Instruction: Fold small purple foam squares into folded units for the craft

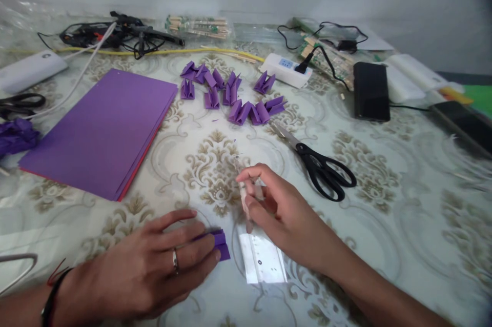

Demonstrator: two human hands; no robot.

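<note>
A small folded piece of purple paper (220,245) lies low in the middle of the view, partly hidden under the fingers of my left hand (161,255). Those fingers are bent and pressed onto it; a ring and a dark bracelet show on this hand. To the right, my right hand (280,209) hovers just over the table with loosely curled fingers, the index finger apart from the thumb. I see nothing held in it. A bright reflection (265,265) shines on the glossy cover below it. Black-handled scissors (323,168) lie beyond my right hand, blades pointing up and left.
Several folded purple paper pieces (231,88) sit farther back. A stack of purple sheets (103,132), red at its edge, lies left. A white power strip (286,69), a black phone (371,91), black cables (119,32) and a yellow cable (165,52) line the back of the patterned table.
</note>
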